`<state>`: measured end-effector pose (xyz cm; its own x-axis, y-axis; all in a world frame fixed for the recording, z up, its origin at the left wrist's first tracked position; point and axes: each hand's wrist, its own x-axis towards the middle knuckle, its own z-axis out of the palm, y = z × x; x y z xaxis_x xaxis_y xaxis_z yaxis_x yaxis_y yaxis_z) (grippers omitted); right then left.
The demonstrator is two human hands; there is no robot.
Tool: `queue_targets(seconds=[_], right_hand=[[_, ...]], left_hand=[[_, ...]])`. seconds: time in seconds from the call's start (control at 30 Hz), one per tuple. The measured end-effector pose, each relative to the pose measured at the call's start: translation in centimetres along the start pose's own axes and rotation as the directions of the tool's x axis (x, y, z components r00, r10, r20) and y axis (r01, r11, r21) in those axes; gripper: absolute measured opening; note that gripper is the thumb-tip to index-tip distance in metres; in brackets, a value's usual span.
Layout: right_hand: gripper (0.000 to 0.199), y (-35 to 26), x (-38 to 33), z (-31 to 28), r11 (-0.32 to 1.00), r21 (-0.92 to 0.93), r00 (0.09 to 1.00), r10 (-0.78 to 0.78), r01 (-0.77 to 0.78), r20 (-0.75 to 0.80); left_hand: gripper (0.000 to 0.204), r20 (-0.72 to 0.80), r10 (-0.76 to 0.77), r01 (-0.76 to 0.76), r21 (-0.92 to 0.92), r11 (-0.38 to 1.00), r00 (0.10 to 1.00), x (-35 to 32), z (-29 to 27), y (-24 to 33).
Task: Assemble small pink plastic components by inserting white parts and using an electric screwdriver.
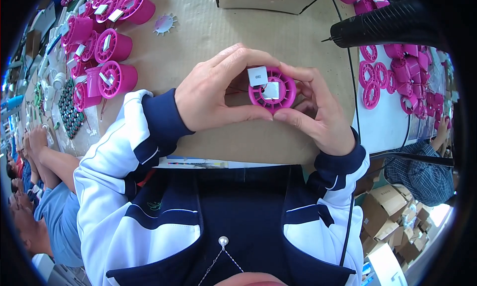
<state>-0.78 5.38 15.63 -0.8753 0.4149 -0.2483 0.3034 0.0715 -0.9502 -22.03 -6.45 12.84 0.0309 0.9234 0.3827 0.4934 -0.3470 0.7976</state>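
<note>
Holding one pink spool point(272, 91) at twelve o'clock above the bench point(208, 37), we grip it with left hand point(213, 95) and right hand point(313, 114), fingers closed on its rim; two white tags point(258, 76) sit on it. About seven tagged spools point(107, 45) wait at ten o'clock, a dozen or so bare ones point(392, 72) at two.

Single head-worn fisheye view, looking steeply down past the wearer's chest, close over both hands, brown table point(208, 33) filling the upper half, edges bending toward the dark rim
</note>
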Motion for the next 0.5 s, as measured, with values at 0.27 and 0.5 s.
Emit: queue_targets(seconds=[0.27,0.5], right_hand=[[0.070,0.0,-0.2,0.0,1.000,0.000,1.000,-0.014,0.014,0.013],[0.030,2.1,-1.6,-1.8,0.787,-0.318,0.736,-0.612,0.529,-0.289]], left_hand=[[0.061,-0.023,-0.096,0.095,-0.036,0.995,0.995,-0.4,0.4,0.7],[0.059,-0.044,-0.056,0.057,0.020,0.998,0.997,-0.3,0.4,0.6]])
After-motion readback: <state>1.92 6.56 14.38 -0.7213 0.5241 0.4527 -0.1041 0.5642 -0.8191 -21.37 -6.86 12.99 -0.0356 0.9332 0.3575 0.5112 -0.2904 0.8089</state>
